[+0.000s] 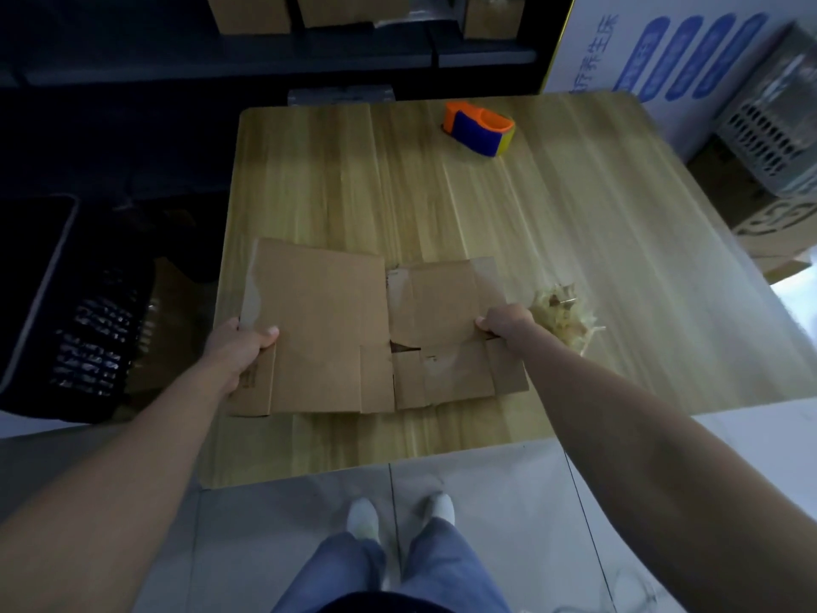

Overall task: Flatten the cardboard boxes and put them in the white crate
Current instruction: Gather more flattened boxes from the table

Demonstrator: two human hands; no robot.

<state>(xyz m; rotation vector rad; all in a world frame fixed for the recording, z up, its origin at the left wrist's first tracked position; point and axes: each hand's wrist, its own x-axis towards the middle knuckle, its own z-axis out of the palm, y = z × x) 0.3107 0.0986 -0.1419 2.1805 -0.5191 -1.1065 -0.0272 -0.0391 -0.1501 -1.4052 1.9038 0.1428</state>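
A flattened brown cardboard box (336, 329) lies spread over the near left part of the wooden table (574, 241), its flaps open toward me. My left hand (243, 347) grips its left edge, thumb on top. My right hand (504, 323) grips the right edge of the cardboard, fingers curled under it. A white perforated crate (769, 139) stands on boxes off the table's right side.
An orange and blue tape dispenser (479, 128) sits at the table's far side. A crumpled wad of tape (563, 318) lies just right of my right hand. A dark crate (93, 342) stands on the floor at left. Cardboard boxes (250, 13) line a shelf behind.
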